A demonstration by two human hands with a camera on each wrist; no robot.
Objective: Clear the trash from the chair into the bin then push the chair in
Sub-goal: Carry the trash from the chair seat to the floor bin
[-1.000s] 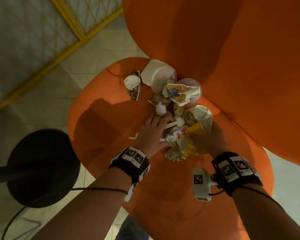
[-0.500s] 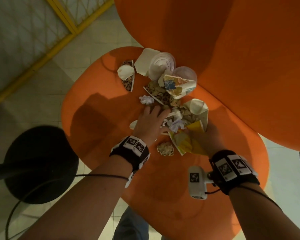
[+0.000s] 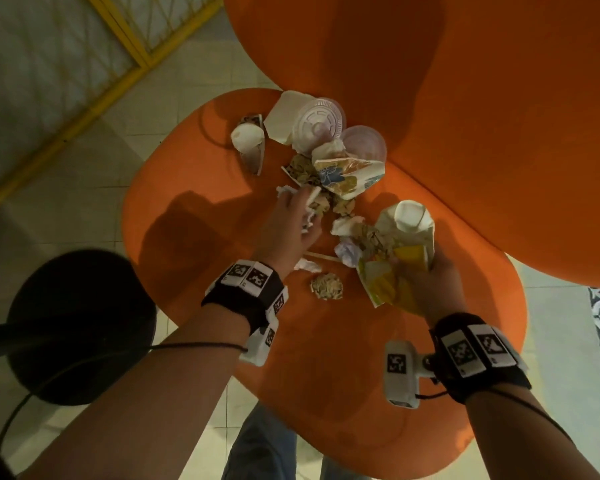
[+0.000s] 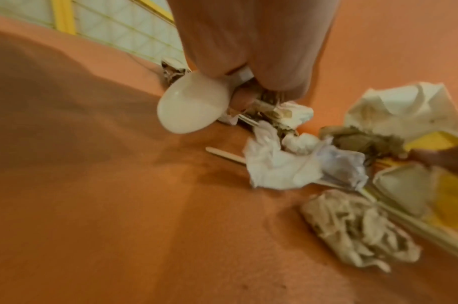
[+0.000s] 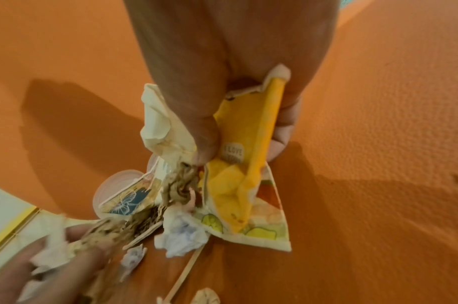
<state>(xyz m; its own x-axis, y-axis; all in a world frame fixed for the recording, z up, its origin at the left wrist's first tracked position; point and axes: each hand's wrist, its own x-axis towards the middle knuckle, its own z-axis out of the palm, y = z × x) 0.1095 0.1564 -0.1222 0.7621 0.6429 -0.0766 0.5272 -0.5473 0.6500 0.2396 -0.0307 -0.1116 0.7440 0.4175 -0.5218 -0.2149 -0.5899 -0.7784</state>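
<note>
Trash lies piled on the orange chair seat (image 3: pixel 194 216): a clear plastic lid (image 3: pixel 319 124), a flowered paper cup (image 3: pixel 347 174), crumpled tissues (image 4: pixel 279 164), a wooden stick (image 4: pixel 225 154) and a brown paper wad (image 3: pixel 327 287). My left hand (image 3: pixel 309 216) reaches into the pile; its curled fingers (image 4: pixel 274 67) hold a white plastic spoon (image 4: pixel 188 107) together with scraps of tissue and brown paper. On the right, my right hand (image 3: pixel 420 268) grips a crushed yellow wrapper (image 5: pixel 243 164) and a squashed white cup (image 3: pixel 409 216), lifted slightly off the seat. No bin shows clearly.
The chair's orange backrest (image 3: pixel 465 116) rises right behind the pile. A black round base with a pole (image 3: pixel 73 323) stands on the tiled floor left of the seat. A yellow-framed mesh panel (image 3: pixel 125 53) runs along the far left. The front half of the seat is bare.
My left hand slid forward and left in the pile and closed on the spoon and scraps. The right hand drew the yellow wrapper and cup to the right, apart from the pile.
</note>
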